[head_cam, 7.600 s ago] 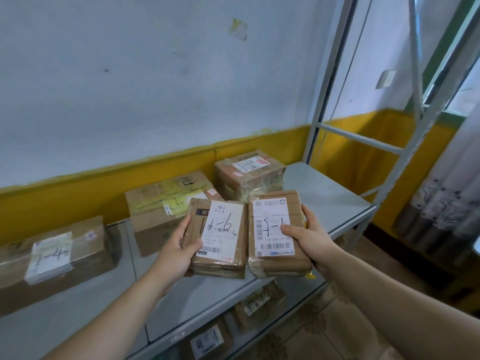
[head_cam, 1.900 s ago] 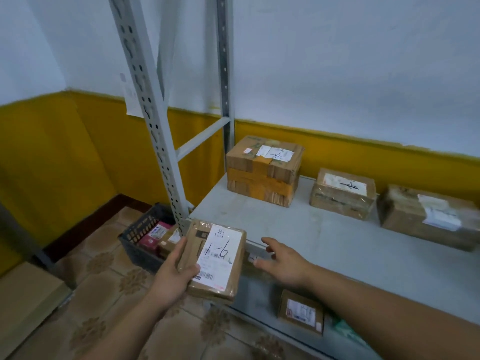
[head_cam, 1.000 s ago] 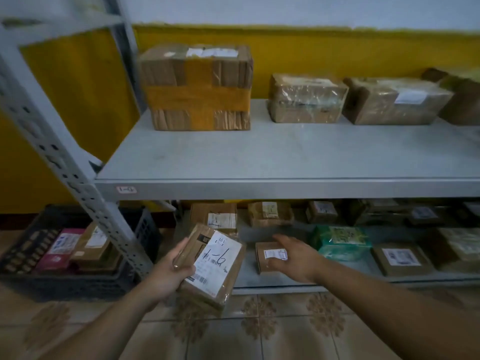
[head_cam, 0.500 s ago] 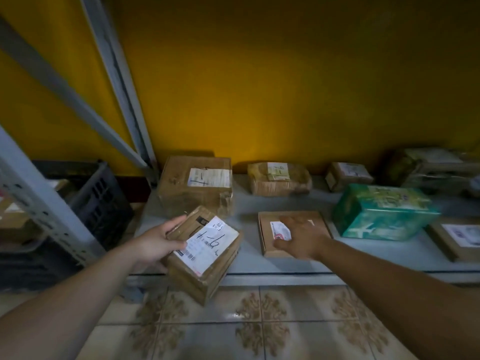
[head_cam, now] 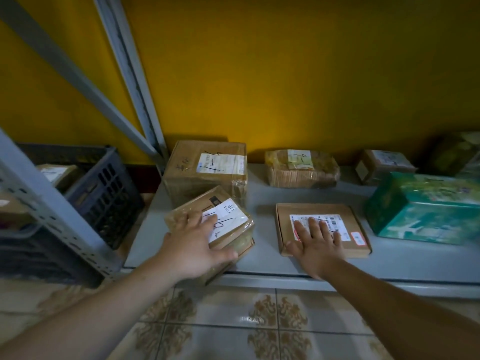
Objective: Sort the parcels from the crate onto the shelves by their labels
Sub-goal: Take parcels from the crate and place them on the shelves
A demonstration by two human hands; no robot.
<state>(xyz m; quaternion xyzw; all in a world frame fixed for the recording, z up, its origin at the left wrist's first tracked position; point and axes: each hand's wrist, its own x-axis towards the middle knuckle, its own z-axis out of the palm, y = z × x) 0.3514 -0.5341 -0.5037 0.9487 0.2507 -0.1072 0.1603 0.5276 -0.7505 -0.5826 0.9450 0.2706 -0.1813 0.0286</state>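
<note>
Parcel 1-6 (head_cam: 233,216) now on shelf's (head_cam: 389,263) front-left corner | left hand (head_cam: 192,245) grips it | right hand (head_cam: 317,245) splayed flat on flat box (head_cam: 355,219)

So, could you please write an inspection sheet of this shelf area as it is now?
Surface: grey metal shelf, parcels on it.
Job's things: taped brown cardboard parcel with white label, partly over the shelf's front edge; flat brown cardboard parcel beside it; dark plastic crate at left.
Clutter: large brown box, yellowish wrapped parcel, green printed box.
Grippers: left hand holds the taped parcel; right hand lies flat on the flat parcel.
Cables: nothing seen.
Surroundings: yellow wall, patterned floor tiles, grey steel upright.
</note>
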